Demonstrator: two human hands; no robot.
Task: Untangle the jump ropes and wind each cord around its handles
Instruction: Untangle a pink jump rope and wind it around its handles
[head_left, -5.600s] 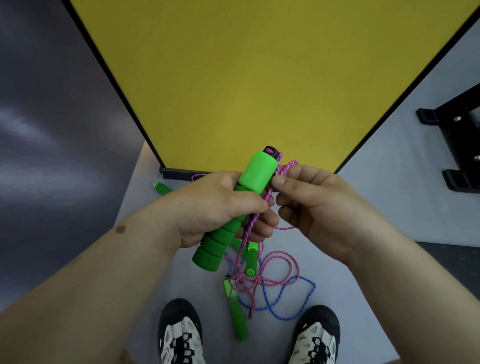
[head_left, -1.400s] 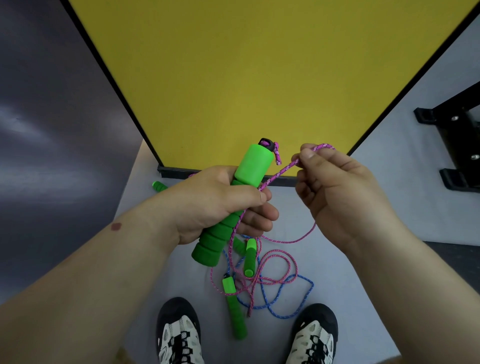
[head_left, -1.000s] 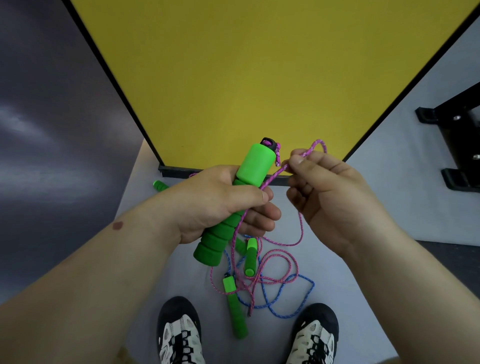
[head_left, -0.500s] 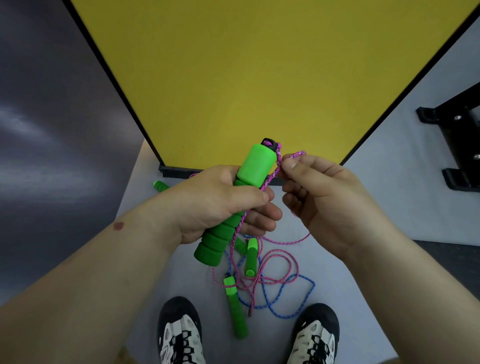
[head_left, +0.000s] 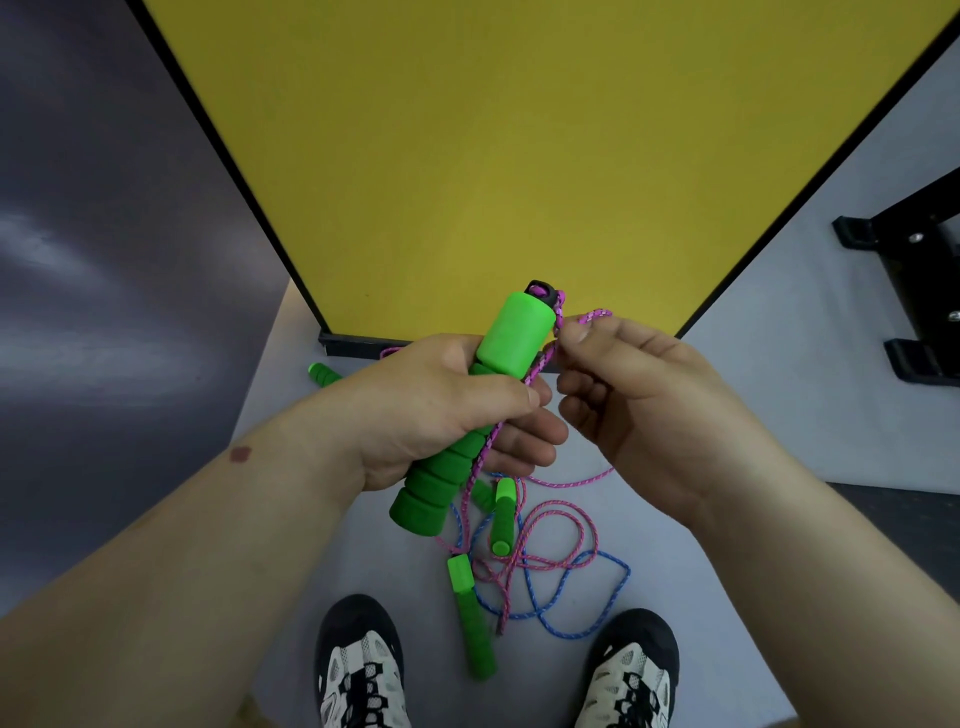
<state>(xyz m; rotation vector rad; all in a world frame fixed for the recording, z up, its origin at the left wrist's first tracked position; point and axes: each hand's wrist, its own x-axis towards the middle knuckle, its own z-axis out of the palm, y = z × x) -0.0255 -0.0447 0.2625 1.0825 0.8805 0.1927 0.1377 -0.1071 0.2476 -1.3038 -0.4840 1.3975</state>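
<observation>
Your left hand is wrapped firmly around the ribbed foam midsection of a green jump rope handle, thumb laid across its front, the handle tilted with its smooth cap end up toward 1 o'clock and its butt end down toward 7 o'clock. The pink braided cord leaves the black swivel tip at the top, runs down the handle's right side under your left fingertips, and hangs toward the floor. Your right hand, at 3 o'clock from the handle, pinches a small loop of that cord between thumb and forefinger just beside the cap; its other fingers curl loosely. Both forearms reach in from the lower corners. Below, at 6 o'clock, a loose tangle of pink cord and blue cord lies on the grey floor with two more green handles, between your shoes. Another green handle lies at 10 o'clock, near the yellow panel.
</observation>
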